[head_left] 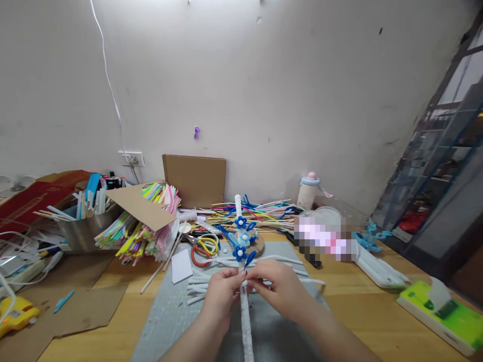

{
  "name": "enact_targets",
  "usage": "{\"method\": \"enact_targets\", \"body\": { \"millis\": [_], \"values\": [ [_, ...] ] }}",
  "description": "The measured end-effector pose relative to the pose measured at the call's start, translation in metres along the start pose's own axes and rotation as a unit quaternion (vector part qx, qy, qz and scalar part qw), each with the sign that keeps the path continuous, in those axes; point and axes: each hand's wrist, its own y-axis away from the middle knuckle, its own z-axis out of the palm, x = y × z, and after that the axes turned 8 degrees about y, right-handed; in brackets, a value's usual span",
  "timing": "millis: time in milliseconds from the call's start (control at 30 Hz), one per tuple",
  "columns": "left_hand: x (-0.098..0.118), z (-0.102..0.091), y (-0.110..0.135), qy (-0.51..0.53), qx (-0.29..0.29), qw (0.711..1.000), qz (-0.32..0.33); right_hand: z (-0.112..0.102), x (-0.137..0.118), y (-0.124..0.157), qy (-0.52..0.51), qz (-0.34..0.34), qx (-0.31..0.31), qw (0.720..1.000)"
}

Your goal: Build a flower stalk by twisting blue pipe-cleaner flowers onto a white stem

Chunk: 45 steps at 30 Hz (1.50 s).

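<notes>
A long white fuzzy-wrapped stick (246, 327) runs upright through the middle of the view. Blue pipe-cleaner flowers (240, 252) with white centres sit along its upper part, a lighter blue flower (244, 238) between two dark ones. Dark blue leaf loops (250, 258) stick out beside them. My left hand (222, 292) is closed around the stick just below the lowest flower. From the other side, my right hand (277, 287) pinches at the same spot, thumb and fingertips together against the stick. What lies between those fingertips is too small to make out.
Under my hands lies a grey cutting mat (158, 322) with white pipe cleaners (198, 289) across it. Scissors (206, 247) and a white card (181, 266) are behind. Bundled pipe cleaners (139, 236) stand left, a bottle (307, 193) at the back, a tissue pack (441, 314) right.
</notes>
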Motion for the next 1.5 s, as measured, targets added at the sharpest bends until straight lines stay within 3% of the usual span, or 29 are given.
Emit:
{"method": "enact_targets", "body": {
  "millis": [133,467,633,933,1200,1333,1500],
  "values": [
    [0.001,0.003,0.002,0.006,0.000,1.000,-0.005,0.005,0.000,0.000,0.023,0.034,0.014,0.999],
    [-0.002,0.001,-0.002,0.034,0.030,0.999,-0.014,0.009,0.002,-0.001,0.133,-0.061,0.035,0.989],
    [-0.008,-0.002,-0.007,0.050,0.013,0.999,-0.008,0.010,0.001,-0.002,0.177,-0.064,0.052,0.981],
    [-0.017,-0.004,-0.014,0.031,-0.036,0.997,0.062,0.017,0.003,-0.002,0.190,-0.038,0.094,0.977],
    [-0.012,-0.003,-0.010,0.079,-0.027,0.996,0.006,0.000,0.005,-0.002,0.185,-0.096,0.038,0.977],
    [-0.012,-0.003,-0.009,0.067,-0.012,0.998,-0.005,-0.009,-0.001,-0.002,0.184,-0.086,0.026,0.979],
    [-0.014,-0.002,-0.008,0.070,-0.017,0.997,-0.010,-0.002,-0.003,-0.002,0.179,-0.069,0.044,0.980]
  ]
}}
